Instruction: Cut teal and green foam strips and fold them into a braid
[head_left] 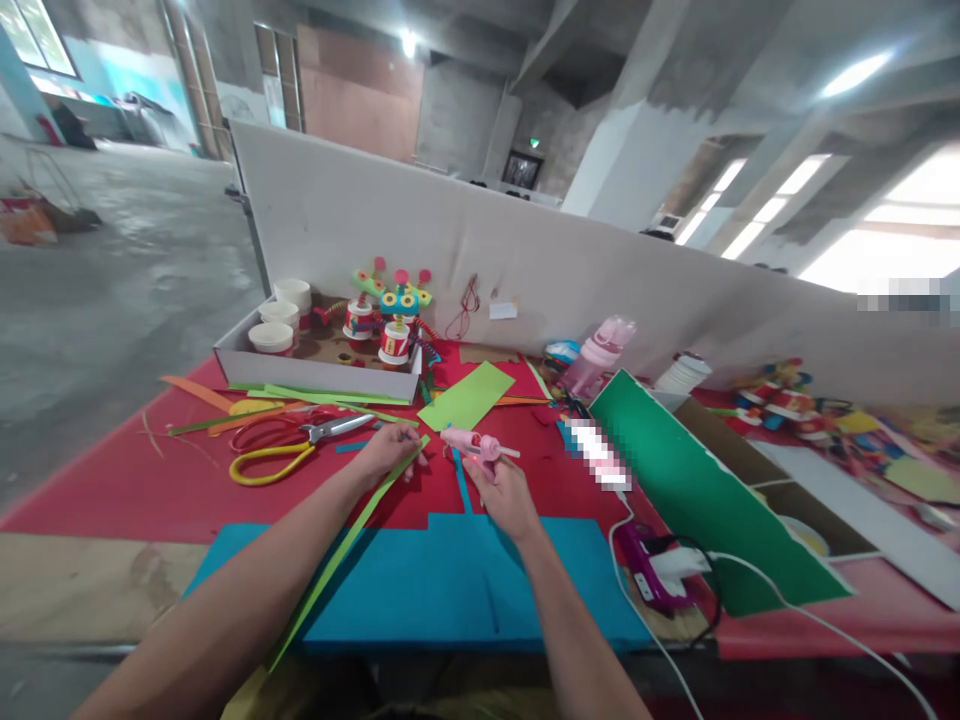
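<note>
I am gripping the pink plastic glue gun [471, 444] in my right hand [504, 497], its nozzle best kept steady, while my left hand's [386, 450] closed fingers are pinning the long green paper strip [341, 553] flat on the table [150, 490].

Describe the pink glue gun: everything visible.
The pink glue gun is small, with a glossy plastic-looking body and a pale stick poking from its right end. It lies roughly level just above the red sheet, nozzle pointing left. The right hand grips it from below. The left hand rests apart to its left on a green paper strip. No cord can be traced.
</note>
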